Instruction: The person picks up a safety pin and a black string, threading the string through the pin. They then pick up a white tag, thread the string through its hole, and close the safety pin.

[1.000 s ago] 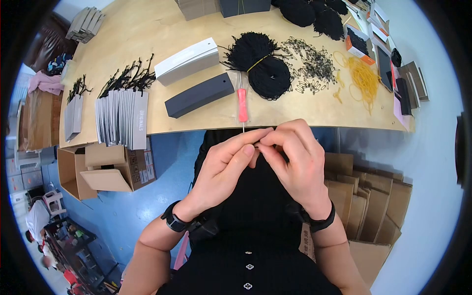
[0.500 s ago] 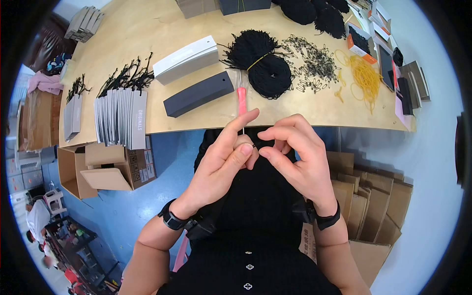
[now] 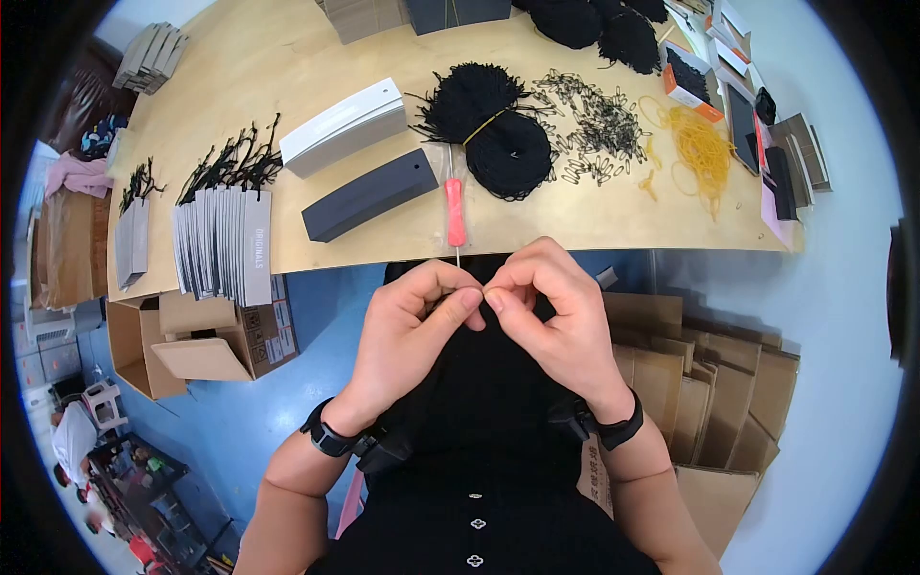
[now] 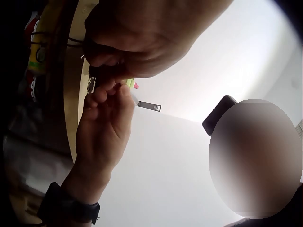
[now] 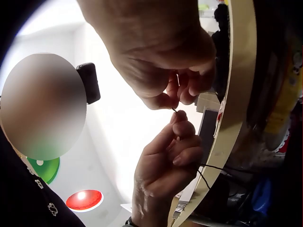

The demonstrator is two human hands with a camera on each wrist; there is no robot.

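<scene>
Fingertips almost meeting, the left hand (image 3: 402, 331) and right hand (image 3: 561, 326) are in front of the table edge. In the right wrist view a short piece of thin black cord (image 5: 174, 110) spans their pinching fingertips; two cord strands (image 5: 215, 167) trail from the curled fingers of the left hand (image 5: 165, 165). A thin shiny thing (image 5: 178, 79) shows among the fingers of the right hand (image 5: 161, 61); I cannot tell what it is. Beyond the hands lie a pink-handled tool (image 3: 454, 213), a bundle of black cords (image 3: 513, 158) and a pile of small wire pins (image 3: 599, 134).
On the table are a white tag stack (image 3: 345, 129), a dark tag stack (image 3: 369, 196), corded grey tags (image 3: 222, 244) and yellow rubber bands (image 3: 704, 153). An open carton (image 3: 206, 345) stands below left; flattened cardboard (image 3: 709, 383) leans below right.
The hands were together, parted slightly with the left index finger raised, and now their fingertips are together again, that finger bent down. The head view has shifted slightly.
</scene>
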